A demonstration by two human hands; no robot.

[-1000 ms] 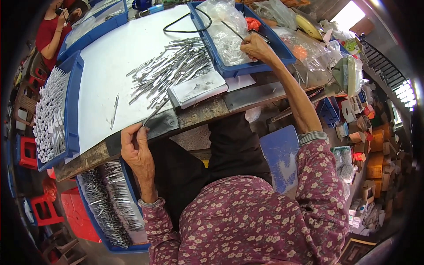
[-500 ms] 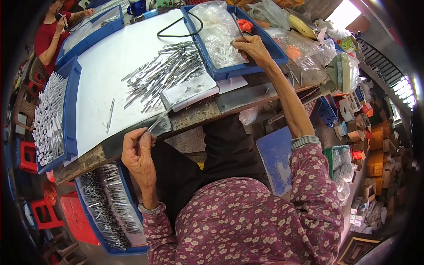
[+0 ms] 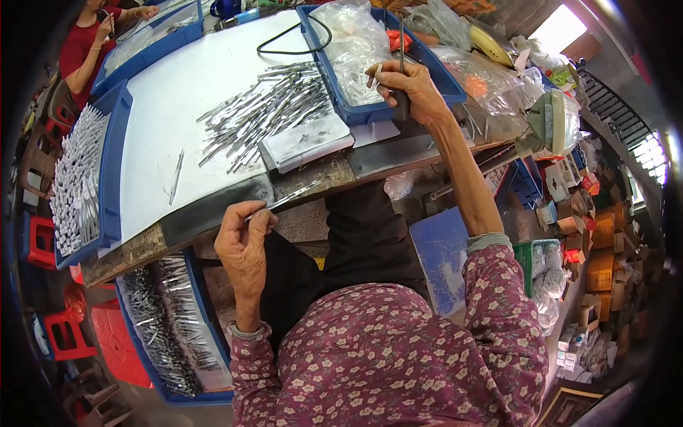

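Silver sticks [image 3: 267, 114] lie heaped just beyond the white pad [image 3: 306, 144], and that pad sits at the front edge of the bench [image 3: 329, 174], where worn wood shows on the near side. Black sheeting [image 3: 213, 203] covers the edge to the pad's left. White paper [image 3: 153, 142] spreads out beyond it, left of the pad and the heap, with a couple of loose sticks [image 3: 176, 176] lying on it. Farther left of the pad, a blue tray of white-ended sticks [image 3: 75, 185] closes off that side; right of the pad, another blue tray [image 3: 366, 114] holds a plastic bag and small white pieces. Any printing on the boxes [image 3: 605, 252] far right of the pad is too small to read. Nearer the person than the pad and to its left, the left hand [image 3: 245, 238] has thumb and finger pinched on one end of a thin metal stick [image 3: 293, 195], which slants past the bench edge toward the pad's near side. Beyond the pad and to its right, the right hand [image 3: 409, 91] pinches a small white piece [image 3: 378, 69] between thumb and forefinger, while curled fingers grip a dark-handled tool [image 3: 402, 105], its shaft pointing away from the person.
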